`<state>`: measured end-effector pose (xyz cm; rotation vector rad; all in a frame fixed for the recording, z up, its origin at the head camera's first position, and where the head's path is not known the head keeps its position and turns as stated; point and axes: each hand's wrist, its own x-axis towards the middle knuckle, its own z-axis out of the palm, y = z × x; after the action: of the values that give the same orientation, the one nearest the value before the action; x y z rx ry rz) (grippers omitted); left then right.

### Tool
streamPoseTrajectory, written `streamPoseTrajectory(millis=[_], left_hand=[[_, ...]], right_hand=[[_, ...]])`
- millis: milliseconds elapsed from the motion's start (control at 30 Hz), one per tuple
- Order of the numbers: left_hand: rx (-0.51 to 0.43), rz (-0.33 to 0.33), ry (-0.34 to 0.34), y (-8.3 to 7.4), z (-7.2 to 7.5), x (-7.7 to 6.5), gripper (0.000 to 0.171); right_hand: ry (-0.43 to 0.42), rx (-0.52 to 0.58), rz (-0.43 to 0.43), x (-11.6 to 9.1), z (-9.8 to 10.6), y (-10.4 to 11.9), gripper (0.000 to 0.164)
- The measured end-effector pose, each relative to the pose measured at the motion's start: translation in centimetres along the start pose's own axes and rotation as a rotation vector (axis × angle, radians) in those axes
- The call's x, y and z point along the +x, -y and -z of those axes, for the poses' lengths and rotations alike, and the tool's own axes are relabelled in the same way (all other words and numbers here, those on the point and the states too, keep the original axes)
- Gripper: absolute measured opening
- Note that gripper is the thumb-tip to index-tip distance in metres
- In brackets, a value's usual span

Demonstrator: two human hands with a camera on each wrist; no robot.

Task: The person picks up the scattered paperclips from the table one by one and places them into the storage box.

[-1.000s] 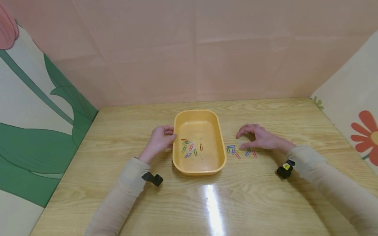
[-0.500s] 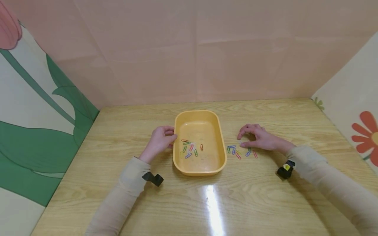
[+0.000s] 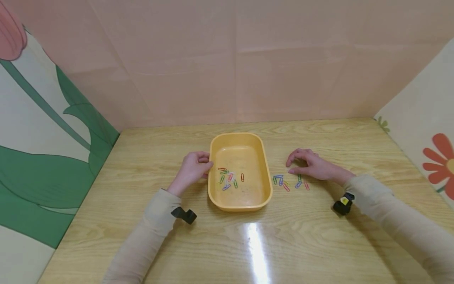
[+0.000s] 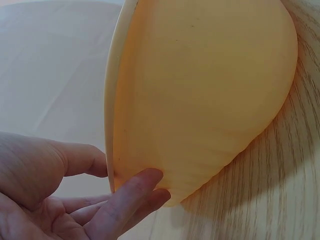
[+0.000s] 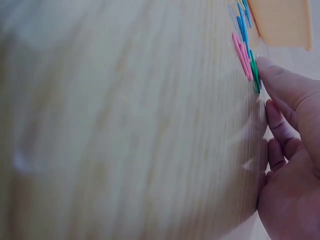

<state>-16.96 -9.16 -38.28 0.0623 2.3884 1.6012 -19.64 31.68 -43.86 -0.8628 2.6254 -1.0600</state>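
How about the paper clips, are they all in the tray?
No, several paper clips lie on the wooden table beside the tray.

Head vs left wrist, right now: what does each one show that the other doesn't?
Only head: paper clips inside the yellow tray, loose clips on the table beside it, and the right hand by those loose clips.
Only left wrist: a close look at the tray's outer side wall, fingers laid over it.
Both: the left hand holding the tray's rim, plus the wooden table.
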Motion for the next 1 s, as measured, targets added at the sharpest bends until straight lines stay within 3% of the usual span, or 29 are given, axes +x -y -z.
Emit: streamPoseTrajectory(millis=[167,333,667,1000], left_hand=[[-0.006,-0.005,-0.002,0.11,-0.03,0.04,0.036],[-0.006,-0.007,-0.007,0.15,-0.02,0.02,0.036],[-0.004,-0.004,-0.005,0.14,0.00,0.01,0.035],[0.004,-0.022,-0.003,-0.01,0.02,-0.19,0.034]], right_hand=[[0.009,0.010,0.033,0.13,-0.07,-0.06,0.005],[-0.002,-0.030,0.058,0.14,-0.14,-0.13,0.006],[-0.002,-0.026,0.022,0.11,-0.17,-0.24,0.005],[-0.019,-0.073,0.067,0.16,-0.28,-0.39,0.007]])
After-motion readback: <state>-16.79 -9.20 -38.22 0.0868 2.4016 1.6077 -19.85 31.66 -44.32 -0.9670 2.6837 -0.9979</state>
